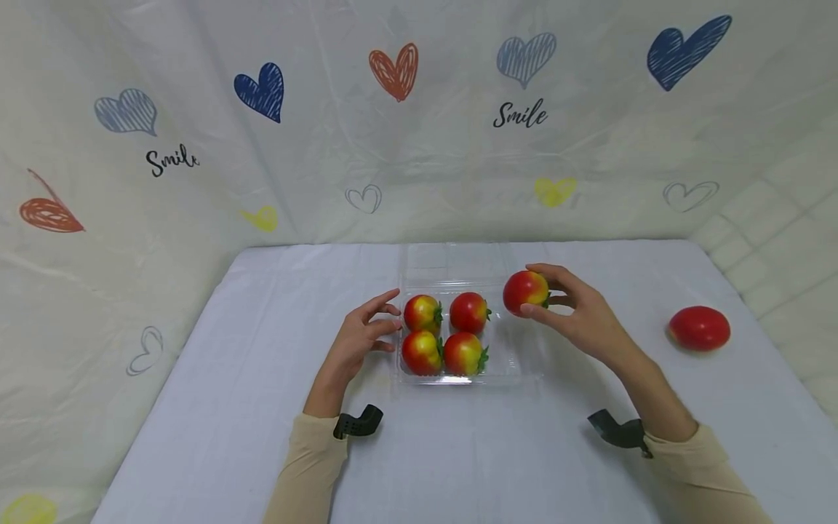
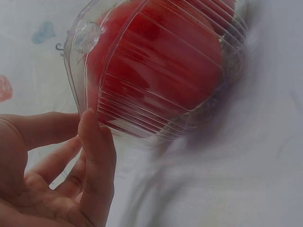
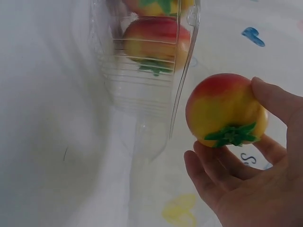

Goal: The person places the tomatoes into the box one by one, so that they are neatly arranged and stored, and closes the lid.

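Observation:
My right hand point(image 1: 579, 316) holds a red and yellow tomato point(image 1: 524, 292) with a green leafy stem, between thumb and fingers. That tomato point(image 3: 225, 111) is raised beside the right end of a clear plastic container point(image 1: 500, 356). Inside the container, several similar tomatoes point(image 1: 463, 354) sit in two rows at the left and middle. At the container's left side, my left hand point(image 1: 353, 342) pinches the rim with its fingertips point(image 2: 89, 125). Ridged clear walls show tomatoes point(image 2: 161, 56) through them in the left wrist view.
A red oval fruit point(image 1: 699, 327) lies apart on the right of the white-covered table point(image 1: 196, 415). The container's clear lid point(image 1: 455, 262) stands open toward the back. A pale curtain point(image 1: 445, 153) printed with hearts hangs behind the table.

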A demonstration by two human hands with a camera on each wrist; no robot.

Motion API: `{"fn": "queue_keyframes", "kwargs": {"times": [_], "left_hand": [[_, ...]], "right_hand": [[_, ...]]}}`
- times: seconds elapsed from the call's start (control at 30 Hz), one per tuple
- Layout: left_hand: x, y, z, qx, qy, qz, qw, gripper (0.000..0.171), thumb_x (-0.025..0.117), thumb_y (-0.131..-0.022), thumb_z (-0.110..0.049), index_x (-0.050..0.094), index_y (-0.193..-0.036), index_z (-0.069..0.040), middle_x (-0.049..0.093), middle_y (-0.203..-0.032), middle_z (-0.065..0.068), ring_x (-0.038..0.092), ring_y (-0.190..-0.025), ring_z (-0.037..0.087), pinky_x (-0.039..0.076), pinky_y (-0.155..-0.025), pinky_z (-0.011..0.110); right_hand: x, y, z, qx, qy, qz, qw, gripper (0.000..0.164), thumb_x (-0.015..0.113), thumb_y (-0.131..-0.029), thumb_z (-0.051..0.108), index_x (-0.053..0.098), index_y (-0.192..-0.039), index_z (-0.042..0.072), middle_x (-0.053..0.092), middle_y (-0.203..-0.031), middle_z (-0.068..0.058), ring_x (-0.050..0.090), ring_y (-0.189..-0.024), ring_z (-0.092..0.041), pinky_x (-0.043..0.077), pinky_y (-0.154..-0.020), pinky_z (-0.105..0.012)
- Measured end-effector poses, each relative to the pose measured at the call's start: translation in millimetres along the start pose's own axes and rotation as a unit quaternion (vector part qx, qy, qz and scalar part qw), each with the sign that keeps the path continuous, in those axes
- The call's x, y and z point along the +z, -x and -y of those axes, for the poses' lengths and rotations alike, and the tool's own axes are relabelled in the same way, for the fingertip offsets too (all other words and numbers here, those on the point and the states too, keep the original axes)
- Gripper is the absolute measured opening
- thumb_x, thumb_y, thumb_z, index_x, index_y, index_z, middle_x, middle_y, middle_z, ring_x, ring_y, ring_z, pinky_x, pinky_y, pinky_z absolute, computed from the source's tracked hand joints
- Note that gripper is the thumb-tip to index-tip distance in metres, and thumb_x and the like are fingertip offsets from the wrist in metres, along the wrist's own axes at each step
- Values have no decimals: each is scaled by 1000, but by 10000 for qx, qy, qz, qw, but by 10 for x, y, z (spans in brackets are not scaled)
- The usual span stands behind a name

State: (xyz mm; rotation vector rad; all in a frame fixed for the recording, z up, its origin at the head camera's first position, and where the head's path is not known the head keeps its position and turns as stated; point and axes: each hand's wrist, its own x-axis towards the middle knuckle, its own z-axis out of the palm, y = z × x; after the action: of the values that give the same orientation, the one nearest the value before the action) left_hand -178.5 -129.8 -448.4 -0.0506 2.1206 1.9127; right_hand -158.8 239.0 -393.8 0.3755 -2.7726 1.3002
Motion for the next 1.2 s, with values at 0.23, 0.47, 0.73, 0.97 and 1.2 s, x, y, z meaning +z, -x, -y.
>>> {"fn": "queue_keyframes", "kwargs": {"times": [0.23, 0.47, 0.73, 0.97, 1.2], "left_hand": [[-8, -8, -4, -25, -57, -23, 10000, 58, 68, -97, -14, 54, -153, -25, 59, -125, 8, 63, -99, 27, 62, -68, 24], [-8, -13, -3, -24, -7, -12, 10000, 58, 68, -97, -13, 55, -152, -25, 59, -126, 9, 62, -99, 27, 62, -68, 24], [4, -12, -6, 3, -24, -10, 10000, 59, 68, -97, -14, 53, -154, -23, 59, -128, 12, 62, -99, 27, 62, -67, 24], [5, -13, -2, -25, -58, 1, 10000, 60, 69, -97, -15, 52, -154, -24, 58, -131, 15, 62, -100, 27, 62, -68, 24], [2, -7, -1, 0, -51, -2, 10000, 59, 68, -98, -15, 52, -154, -22, 57, -133, 18, 61, -100, 27, 62, -68, 23]], "right_hand": [[52, -20, 3, -2, 166, 110, 9998, 71, 80, -91, 35, 48, -153, 19, 53, -153, -12, 59, -128, -32, 58, -105, -45], [94, -43, -13, -101, 174, 150, 9997, 72, 82, -90, 36, 50, -152, 19, 54, -151, -11, 59, -128, -31, 58, -105, -38], [142, -60, -36, -122, 103, 241, 9996, 71, 82, -90, 35, 51, -151, 17, 56, -150, -11, 57, -128, -31, 57, -106, -50], [194, -69, -27, -217, 109, 273, 9993, 68, 81, -91, 32, 52, -150, 13, 59, -143, -13, 58, -125, -31, 54, -106, -61], [245, -88, -10, -234, 110, 372, 9990, 65, 80, -91, 31, 54, -148, 13, 60, -140, -13, 57, -127, -33, 50, -110, -63]]}}
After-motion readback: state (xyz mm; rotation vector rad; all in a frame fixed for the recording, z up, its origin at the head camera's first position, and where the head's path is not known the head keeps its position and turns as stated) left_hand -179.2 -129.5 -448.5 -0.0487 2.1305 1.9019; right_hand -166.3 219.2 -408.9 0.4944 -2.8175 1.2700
